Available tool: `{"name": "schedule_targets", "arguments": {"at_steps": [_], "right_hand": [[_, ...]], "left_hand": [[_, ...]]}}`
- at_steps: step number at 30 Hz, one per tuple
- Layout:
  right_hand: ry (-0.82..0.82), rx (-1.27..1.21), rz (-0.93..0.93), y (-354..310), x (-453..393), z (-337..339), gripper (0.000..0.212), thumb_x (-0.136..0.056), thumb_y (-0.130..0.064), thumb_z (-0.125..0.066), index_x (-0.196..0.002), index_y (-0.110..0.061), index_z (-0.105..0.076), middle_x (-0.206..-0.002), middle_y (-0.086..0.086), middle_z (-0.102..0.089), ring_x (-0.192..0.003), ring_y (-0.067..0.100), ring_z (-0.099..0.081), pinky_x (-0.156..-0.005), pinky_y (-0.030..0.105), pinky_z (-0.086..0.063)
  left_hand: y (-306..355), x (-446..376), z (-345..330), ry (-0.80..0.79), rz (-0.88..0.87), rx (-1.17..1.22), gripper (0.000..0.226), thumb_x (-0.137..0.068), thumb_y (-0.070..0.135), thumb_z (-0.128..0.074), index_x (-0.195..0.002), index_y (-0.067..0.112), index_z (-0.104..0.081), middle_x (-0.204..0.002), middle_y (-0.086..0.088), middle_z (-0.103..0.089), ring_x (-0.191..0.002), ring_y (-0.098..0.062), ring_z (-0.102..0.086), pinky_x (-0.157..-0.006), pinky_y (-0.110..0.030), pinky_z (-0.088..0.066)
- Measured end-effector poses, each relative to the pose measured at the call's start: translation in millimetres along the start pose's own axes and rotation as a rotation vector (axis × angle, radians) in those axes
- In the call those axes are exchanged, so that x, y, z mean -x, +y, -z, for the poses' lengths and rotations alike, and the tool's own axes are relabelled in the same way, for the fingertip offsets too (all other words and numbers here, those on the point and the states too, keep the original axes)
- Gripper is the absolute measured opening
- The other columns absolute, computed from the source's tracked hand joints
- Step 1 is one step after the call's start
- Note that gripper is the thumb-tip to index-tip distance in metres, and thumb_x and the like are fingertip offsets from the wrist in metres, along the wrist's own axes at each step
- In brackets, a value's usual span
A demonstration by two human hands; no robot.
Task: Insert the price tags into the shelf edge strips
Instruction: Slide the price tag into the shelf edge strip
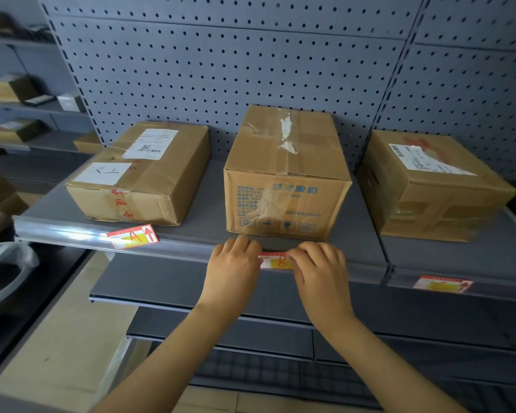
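Observation:
A red, white and yellow price tag marked B (276, 260) lies against the clear shelf edge strip (72, 232) below the middle box. My left hand (234, 265) pinches its left end and my right hand (319, 268) pinches its right end, fingers curled over the strip's top. A tag marked A (133, 236) sits tilted in the strip to the left, its upper edge sticking out. A third tag (443, 284) sits in the strip of the neighbouring shelf at right.
Three cardboard boxes stand on the grey shelf: a flat one (140, 174) at left, a taller one (286, 174) in the middle, another (432, 186) at right. Pegboard backing (221, 70) rises behind. Lower shelves (167, 281) jut out beneath. A bin with a plastic liner (6, 272) stands at left.

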State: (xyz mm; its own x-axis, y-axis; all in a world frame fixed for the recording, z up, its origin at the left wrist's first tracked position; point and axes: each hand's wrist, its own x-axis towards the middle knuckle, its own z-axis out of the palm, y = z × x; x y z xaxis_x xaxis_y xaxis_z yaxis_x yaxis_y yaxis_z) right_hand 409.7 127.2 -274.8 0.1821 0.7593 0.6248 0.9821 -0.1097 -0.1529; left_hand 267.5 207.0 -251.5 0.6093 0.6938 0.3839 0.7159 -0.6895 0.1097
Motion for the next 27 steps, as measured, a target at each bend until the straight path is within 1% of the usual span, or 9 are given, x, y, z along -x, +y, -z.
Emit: {"name": "schedule_targets", "arguments": {"at_steps": [4, 7, 11, 16, 21, 24, 27], "right_hand": [[-0.038, -0.05, -0.024, -4, 1, 0, 0.019, -0.075, 0.0, -0.074, -0.09, -0.01, -0.067, -0.089, 0.005, -0.063, -0.079, 0.024, -0.058, -0.069, 0.033, -0.045], [-0.09, -0.058, -0.039, -6, 1, -1, 0.017, -0.077, 0.001, -0.072, -0.089, -0.011, -0.067, -0.087, 0.004, -0.063, -0.078, 0.024, -0.057, -0.067, 0.032, -0.044], [-0.134, -0.04, -0.079, -10, -1, -2, 0.026, -0.07, 0.007, -0.071, -0.087, -0.011, -0.066, -0.086, 0.003, -0.062, -0.079, 0.024, -0.057, -0.066, 0.033, -0.044], [-0.152, -0.051, -0.064, -16, -4, -3, 0.025, -0.069, 0.006, -0.071, -0.087, -0.011, -0.066, -0.086, 0.004, -0.064, -0.079, 0.024, -0.058, -0.067, 0.033, -0.046], [-0.163, -0.068, -0.059, -16, -4, -3, 0.026, -0.069, 0.008, -0.069, -0.089, -0.01, -0.067, -0.087, 0.005, -0.063, -0.08, 0.024, -0.057, -0.068, 0.033, -0.047], [-0.167, -0.109, -0.032, -13, -5, 0, 0.027, -0.07, 0.008, -0.068, -0.091, -0.008, -0.069, -0.087, 0.006, -0.063, -0.08, 0.026, -0.058, -0.069, 0.035, -0.048], [-0.147, -0.203, -0.032, -6, -5, 4, 0.023, -0.077, 0.003, -0.065, -0.094, -0.01, -0.069, -0.089, 0.004, -0.065, -0.085, 0.023, -0.058, -0.074, 0.034, -0.049]], "left_hand": [[3, -1, -2, 0.008, 0.001, 0.002, 0.028, -0.055, -0.001, -0.083, -0.065, 0.012, -0.06, -0.065, -0.005, -0.061, -0.055, -0.026, -0.059, -0.05, -0.032, -0.047], [2, -2, -2, -0.001, -0.014, -0.032, 0.031, -0.051, -0.002, -0.083, -0.066, 0.011, -0.06, -0.066, -0.006, -0.06, -0.054, -0.025, -0.058, -0.05, -0.032, -0.047], [1, -3, -3, -0.014, -0.042, -0.075, 0.032, -0.048, -0.004, -0.081, -0.066, 0.01, -0.058, -0.066, -0.007, -0.059, -0.053, -0.026, -0.056, -0.049, -0.032, -0.043], [-6, -1, -4, -0.022, -0.037, -0.098, 0.033, -0.046, -0.005, -0.08, -0.068, 0.01, -0.059, -0.068, -0.008, -0.06, -0.055, -0.028, -0.057, -0.051, -0.032, -0.044], [-7, 0, -4, 0.006, -0.003, -0.088, 0.032, -0.05, -0.006, -0.081, -0.067, 0.011, -0.059, -0.067, -0.007, -0.06, -0.055, -0.028, -0.057, -0.051, -0.033, -0.044], [-7, -1, -4, 0.021, 0.014, -0.051, 0.032, -0.053, -0.006, -0.082, -0.067, 0.011, -0.059, -0.066, -0.006, -0.061, -0.055, -0.028, -0.057, -0.051, -0.032, -0.044], [-8, 2, -3, 0.045, 0.028, 0.035, 0.027, -0.059, -0.005, -0.081, -0.069, 0.011, -0.062, -0.068, -0.007, -0.063, -0.056, -0.03, -0.059, -0.052, -0.033, -0.046]]}}
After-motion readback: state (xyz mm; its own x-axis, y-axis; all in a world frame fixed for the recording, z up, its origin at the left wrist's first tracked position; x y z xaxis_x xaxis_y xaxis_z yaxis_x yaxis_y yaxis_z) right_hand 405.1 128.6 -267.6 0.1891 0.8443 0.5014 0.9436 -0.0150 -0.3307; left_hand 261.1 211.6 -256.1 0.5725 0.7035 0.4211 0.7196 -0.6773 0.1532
